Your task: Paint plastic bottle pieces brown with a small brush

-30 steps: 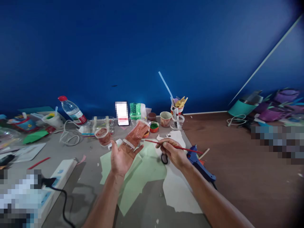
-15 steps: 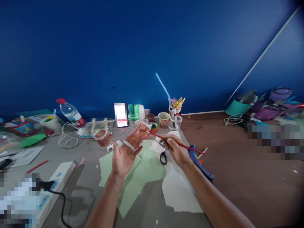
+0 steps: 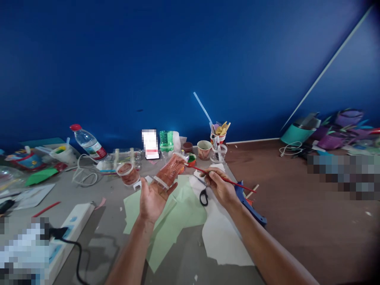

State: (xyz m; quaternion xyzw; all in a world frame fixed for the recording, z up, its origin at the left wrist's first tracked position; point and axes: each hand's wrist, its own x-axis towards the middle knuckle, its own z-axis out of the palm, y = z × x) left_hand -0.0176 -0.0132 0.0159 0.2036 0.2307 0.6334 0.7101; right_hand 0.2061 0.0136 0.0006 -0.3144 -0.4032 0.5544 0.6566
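My left hand holds up a clear plastic bottle piece coated in reddish-brown paint, tilted to the right. Its thumb lies along the near side and the fingers pass underneath. Between the fingers of my right hand is a red paintbrush; its tip is close to the right side of the painted piece, though I cannot tell if they touch. Scissors with black handles lie just left of the right hand. Below are green paper sheets and a white paper sheet.
A paint-smeared tub, a lit phone, a green bottle piece and a paper cup stand behind. A blue glue gun lies right, a power strip left. A water bottle leans at the back left.
The brush tip has shifted very slightly at the piece's right side. Both hands keep nearly the same place and hold.
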